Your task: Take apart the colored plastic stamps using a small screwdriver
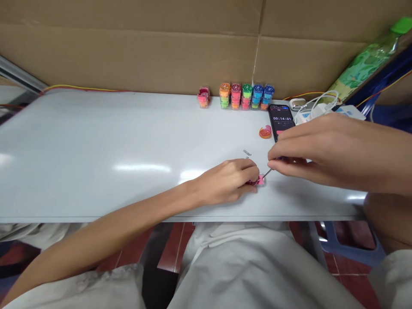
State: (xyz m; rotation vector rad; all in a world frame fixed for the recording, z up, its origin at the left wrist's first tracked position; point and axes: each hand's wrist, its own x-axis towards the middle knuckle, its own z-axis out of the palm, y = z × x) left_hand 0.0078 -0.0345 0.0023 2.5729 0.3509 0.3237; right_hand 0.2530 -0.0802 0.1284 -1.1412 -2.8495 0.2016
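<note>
On the white table, my left hand (236, 178) is closed, its fingers pinching a small pink and clear plastic piece (260, 180) against the tabletop. Much of that piece is hidden under the fingers. My right hand (309, 150) grips a thin metal-shafted tool (268, 173), whose handle is mostly covered by the fingers. The tool slants down to the left, its tip at the pink end of the piece. Just beyond my left hand lie a small metal strip (247, 152) and a tiny part. An orange and pink ring-shaped plastic piece (265, 132) rests farther back.
Several colourful stacked plastic pieces (246, 96) line the back edge, with a pink one (204, 98) to their left. A phone (282, 120) showing a timer lies beside white cables (318, 109) and an earphone case (298, 104). A green-capped bottle (367, 64) leans at the right.
</note>
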